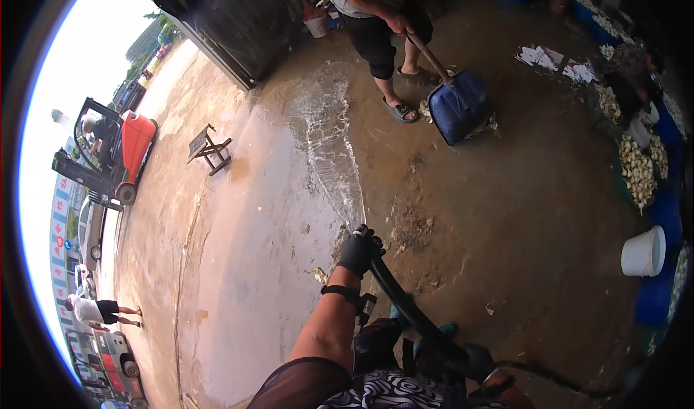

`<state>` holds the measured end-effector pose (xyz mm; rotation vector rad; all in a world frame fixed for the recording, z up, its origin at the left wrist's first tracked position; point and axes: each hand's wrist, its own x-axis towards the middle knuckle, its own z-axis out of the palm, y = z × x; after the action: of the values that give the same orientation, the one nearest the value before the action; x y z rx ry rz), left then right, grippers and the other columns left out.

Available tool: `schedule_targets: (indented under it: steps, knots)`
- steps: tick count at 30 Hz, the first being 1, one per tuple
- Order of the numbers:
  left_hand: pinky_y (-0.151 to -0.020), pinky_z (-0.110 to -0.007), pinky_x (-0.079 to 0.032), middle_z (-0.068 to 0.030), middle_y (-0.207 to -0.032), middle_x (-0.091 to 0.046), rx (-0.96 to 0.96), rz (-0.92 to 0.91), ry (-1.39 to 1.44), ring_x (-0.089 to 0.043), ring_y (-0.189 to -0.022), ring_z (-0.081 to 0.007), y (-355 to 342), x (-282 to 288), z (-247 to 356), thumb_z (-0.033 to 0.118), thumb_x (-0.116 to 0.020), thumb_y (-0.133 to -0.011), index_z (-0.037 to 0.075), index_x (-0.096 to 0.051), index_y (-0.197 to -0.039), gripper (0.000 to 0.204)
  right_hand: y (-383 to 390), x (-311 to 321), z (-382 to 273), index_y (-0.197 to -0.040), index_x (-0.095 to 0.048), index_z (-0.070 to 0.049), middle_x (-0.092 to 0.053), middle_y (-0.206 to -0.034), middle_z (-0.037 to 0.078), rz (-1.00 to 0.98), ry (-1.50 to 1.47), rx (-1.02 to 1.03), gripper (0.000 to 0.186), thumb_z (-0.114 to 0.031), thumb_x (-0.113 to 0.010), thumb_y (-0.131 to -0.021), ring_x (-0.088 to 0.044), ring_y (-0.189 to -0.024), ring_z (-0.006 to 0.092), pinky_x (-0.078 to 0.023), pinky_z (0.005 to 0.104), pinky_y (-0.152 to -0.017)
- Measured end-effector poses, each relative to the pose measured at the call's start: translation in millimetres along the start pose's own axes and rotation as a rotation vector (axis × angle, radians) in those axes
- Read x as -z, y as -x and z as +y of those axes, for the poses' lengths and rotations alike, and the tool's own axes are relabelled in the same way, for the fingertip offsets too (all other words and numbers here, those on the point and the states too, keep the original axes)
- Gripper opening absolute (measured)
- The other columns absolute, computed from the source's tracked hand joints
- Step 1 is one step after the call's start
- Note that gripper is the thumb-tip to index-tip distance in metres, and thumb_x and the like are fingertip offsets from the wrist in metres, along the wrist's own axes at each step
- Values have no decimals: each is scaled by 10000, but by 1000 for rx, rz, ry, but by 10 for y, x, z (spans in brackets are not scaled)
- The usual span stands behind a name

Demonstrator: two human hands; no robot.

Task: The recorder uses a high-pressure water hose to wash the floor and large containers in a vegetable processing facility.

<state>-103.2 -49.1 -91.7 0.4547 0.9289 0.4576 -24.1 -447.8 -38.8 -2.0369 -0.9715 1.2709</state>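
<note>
My left hand [357, 251], in a black glove, is closed around the front end of a thick black hose [402, 302]. From that end a jet of water [329, 145] spreads forward over the wet floor. Lower right, my right hand [473, 362], in a dark glove, grips the same hose farther back, close to my body. A thinner stretch of dark hose trails off to the right behind it. Brown dirt and scraps [418, 239] lie on the floor just right of the nozzle end.
Ahead, another person in sandals holds a blue shovel [459, 109] to the floor. A folding stool [208, 150] stands left. To the right are a white bucket [643, 251] and heaps of pale produce [640, 170]. A red forklift [137, 145] and a walking person [101, 311] are outside.
</note>
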Motion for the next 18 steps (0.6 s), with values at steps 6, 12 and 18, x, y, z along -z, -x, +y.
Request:
schedule_targets:
  steps: [6, 12, 18]
  knots:
    - [-506, -372, -420, -33, -653, -438, -128, -33, -133, -470, -572, -198, -101, -536, 579, 162, -446, -831, 131, -456, -801, 44, -422, 31, -118, -823, -593, -65, -610, -784, 156, 122, 0, 102, 396, -407, -680, -643, -582, -786, 354, -460, 407, -671]
    - [-541, -369, -437, -41, -638, -448, -193, -109, -226, -483, -573, -192, -191, -877, 876, 154, -477, -812, 119, -450, -801, 45, -539, 318, -404, -759, -586, -50, -601, -747, 163, 208, 28, 77, 390, -404, -690, -632, -582, -739, 352, -459, 403, -643]
    - [-506, -351, -413, -46, -611, -448, -210, -201, -158, -474, -552, -193, -191, -1098, 1104, 147, -478, -808, 99, -457, -821, 53, -575, 490, -657, -722, -580, -63, -592, -698, 145, 279, 80, 85, 350, -362, -727, -615, -588, -678, 327, -461, 379, -604]
